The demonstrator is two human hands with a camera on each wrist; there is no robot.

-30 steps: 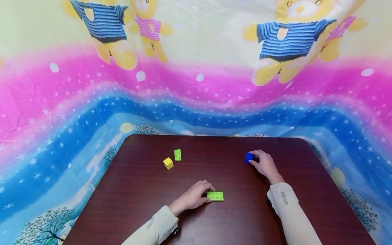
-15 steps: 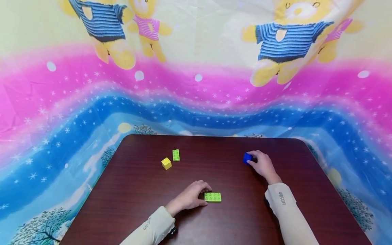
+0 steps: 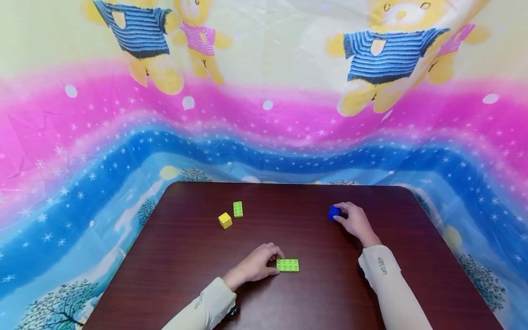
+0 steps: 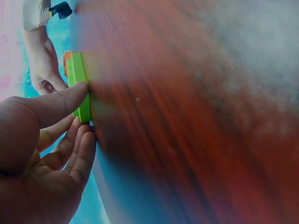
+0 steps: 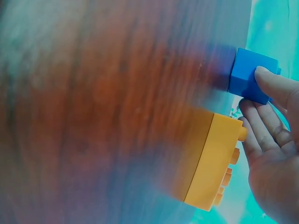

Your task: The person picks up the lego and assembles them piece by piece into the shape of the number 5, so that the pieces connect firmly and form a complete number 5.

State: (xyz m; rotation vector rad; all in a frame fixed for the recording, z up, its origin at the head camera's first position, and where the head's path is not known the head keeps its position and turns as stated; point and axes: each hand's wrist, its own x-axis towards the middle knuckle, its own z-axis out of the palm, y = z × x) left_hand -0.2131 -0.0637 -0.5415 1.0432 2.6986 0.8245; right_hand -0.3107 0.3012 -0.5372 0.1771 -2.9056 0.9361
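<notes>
Near the middle of the table in the head view lies a flat lime-green toy building brick (image 3: 287,265) with studs on top. My left hand (image 3: 256,263) holds its left end, thumb on the near side and fingers on the far side. The left wrist view shows my thumb against the green brick (image 4: 78,93). Farther right, my right hand (image 3: 356,222) pinches a blue toy brick (image 3: 333,212), which stands on the table. My thumb lies on the blue brick (image 5: 252,77) in the right wrist view; other fingertips are partly hidden.
A yellow brick (image 3: 225,220) and another flat green brick (image 3: 238,209) lie at the back left of the dark table (image 3: 181,275). Near my right hand is a long orange-yellow brick (image 5: 212,163), hidden in the head view. A printed curtain (image 3: 268,151) hangs behind.
My left fingers have drawn back slightly to the left along the green brick. My right hand stays at the blue brick; the head view has shifted a little.
</notes>
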